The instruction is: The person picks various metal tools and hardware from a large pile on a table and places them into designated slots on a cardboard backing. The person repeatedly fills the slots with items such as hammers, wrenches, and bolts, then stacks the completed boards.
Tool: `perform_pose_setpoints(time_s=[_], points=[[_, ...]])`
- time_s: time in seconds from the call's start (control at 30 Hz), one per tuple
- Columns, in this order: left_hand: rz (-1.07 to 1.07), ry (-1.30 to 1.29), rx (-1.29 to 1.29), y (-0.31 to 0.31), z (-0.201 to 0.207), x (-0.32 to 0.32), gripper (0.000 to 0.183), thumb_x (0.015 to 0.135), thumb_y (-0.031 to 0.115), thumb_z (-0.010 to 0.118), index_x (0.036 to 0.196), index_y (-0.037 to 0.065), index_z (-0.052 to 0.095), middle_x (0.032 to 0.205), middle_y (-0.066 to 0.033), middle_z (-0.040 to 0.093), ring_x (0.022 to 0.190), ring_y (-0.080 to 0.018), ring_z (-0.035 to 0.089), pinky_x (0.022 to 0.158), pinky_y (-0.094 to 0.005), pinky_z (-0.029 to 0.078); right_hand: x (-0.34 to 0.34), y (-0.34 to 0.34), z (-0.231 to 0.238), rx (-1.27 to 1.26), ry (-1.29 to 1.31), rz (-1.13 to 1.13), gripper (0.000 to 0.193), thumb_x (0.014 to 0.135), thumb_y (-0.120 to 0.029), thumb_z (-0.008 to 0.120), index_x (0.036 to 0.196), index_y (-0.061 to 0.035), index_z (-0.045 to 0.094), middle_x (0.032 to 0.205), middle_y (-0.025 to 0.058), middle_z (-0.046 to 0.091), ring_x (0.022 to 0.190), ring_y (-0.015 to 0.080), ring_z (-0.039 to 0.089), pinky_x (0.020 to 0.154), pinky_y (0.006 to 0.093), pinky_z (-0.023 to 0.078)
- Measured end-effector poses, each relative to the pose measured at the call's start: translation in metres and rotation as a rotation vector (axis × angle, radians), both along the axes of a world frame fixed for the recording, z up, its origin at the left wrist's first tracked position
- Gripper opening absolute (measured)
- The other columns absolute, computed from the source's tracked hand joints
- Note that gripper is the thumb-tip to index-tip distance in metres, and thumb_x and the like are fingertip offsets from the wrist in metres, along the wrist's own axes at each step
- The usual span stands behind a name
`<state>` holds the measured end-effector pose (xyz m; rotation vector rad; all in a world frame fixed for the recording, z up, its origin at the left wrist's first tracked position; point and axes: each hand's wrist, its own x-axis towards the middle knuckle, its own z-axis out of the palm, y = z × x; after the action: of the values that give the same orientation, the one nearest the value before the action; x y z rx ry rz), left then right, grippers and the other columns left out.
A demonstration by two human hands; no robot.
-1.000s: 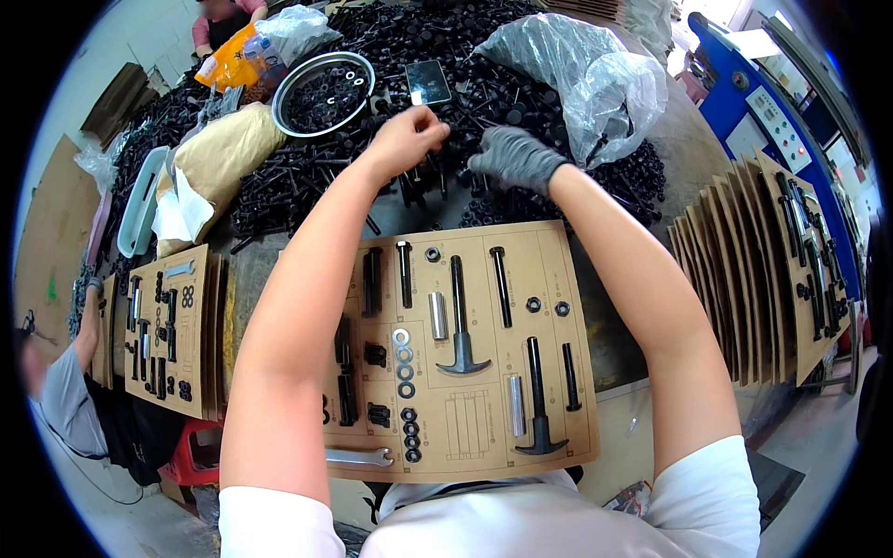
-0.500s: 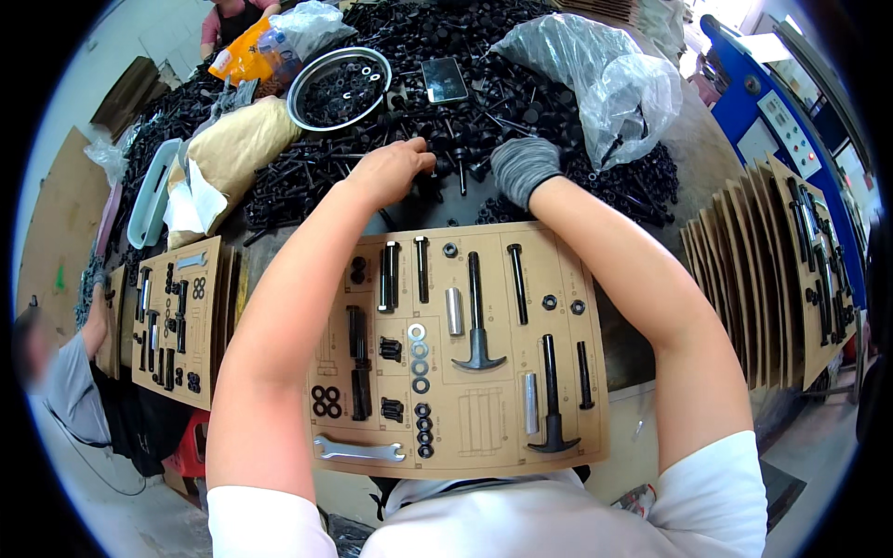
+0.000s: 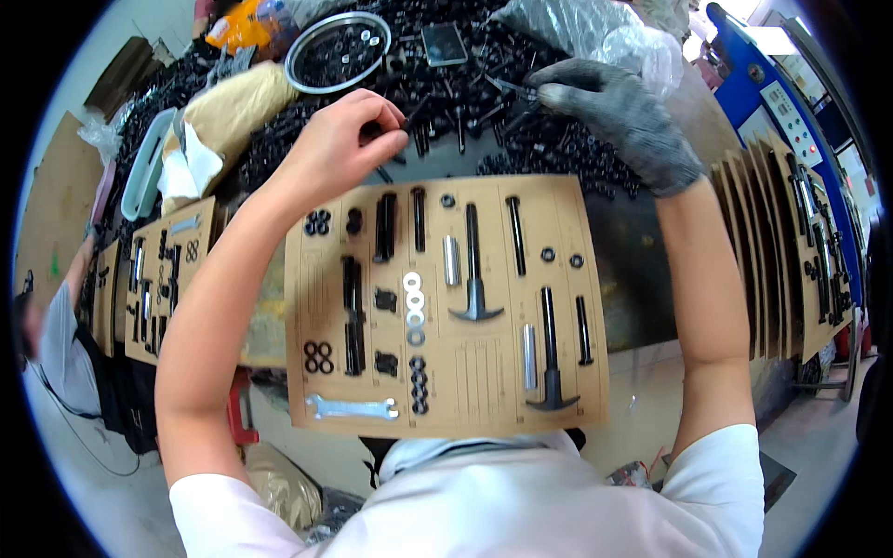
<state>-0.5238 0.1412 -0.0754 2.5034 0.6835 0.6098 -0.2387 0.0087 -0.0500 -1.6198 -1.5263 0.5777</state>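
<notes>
My bare left hand (image 3: 352, 141) is above the near edge of a heap of black bolts (image 3: 460, 121), its thumb and fingers pinched together. Whatever dark piece is at its fingertips blends into the heap. Farther right, my right hand (image 3: 619, 116) wears a grey knit glove. Its thumb and fingers close on a slim black bolt (image 3: 513, 88) pointing left. In front of me lies a brown cardboard panel (image 3: 484, 372) with black bolts, washers and nuts set on it. Also on it are a silver wrench (image 3: 352, 407), a silver tube (image 3: 451, 260) and a black T-shaped bolt (image 3: 473, 270).
A round metal tray (image 3: 296, 63) of small parts and a phone (image 3: 444, 45) rest on the heap. Clear plastic bags (image 3: 642, 51) are at the back right. Filled cardboard panels (image 3: 749, 242) stand at the right, others (image 3: 186, 279) at the left, near another person (image 3: 60, 325).
My right hand has moved right and turned, with its thumb and fingers now visible around a bolt. My left hand has shifted left. The whole scene sits higher in the view.
</notes>
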Motion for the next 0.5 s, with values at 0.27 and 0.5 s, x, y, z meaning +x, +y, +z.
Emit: perform_pose_setpoints(time_s=[0.27,0.5], points=[[0.147,0.004,0.022,-0.262,-0.028,-0.059,0.016,0.074,0.0,0.072,0.084,-0.002,0.059,0.101,-0.0147,0.059,0.093,-0.0309,0.062,0.078,-0.0377,0.052,-0.095,-0.117,-0.02,-0.327,0.145,0.344,0.028,0.082,-0.022,0.078,0.1,-0.0025,0.069,0.084,0.0057,0.071,0.08,0.0124,0.066,0.074,0.0292,0.054],[0.276,0.06,0.18,-0.304,-0.065,-0.06,0.018,0.074,0.008,0.075,0.085,0.002,0.062,0.099,-0.0085,0.06,0.085,-0.0258,0.059,0.074,-0.037,0.043,-0.135,-0.136,-0.058,-0.289,-0.255,0.335,0.031,0.083,-0.03,0.074,0.095,-0.0017,0.067,0.085,0.0164,0.07,0.078,0.0294,0.069,0.074,0.0383,0.055]])
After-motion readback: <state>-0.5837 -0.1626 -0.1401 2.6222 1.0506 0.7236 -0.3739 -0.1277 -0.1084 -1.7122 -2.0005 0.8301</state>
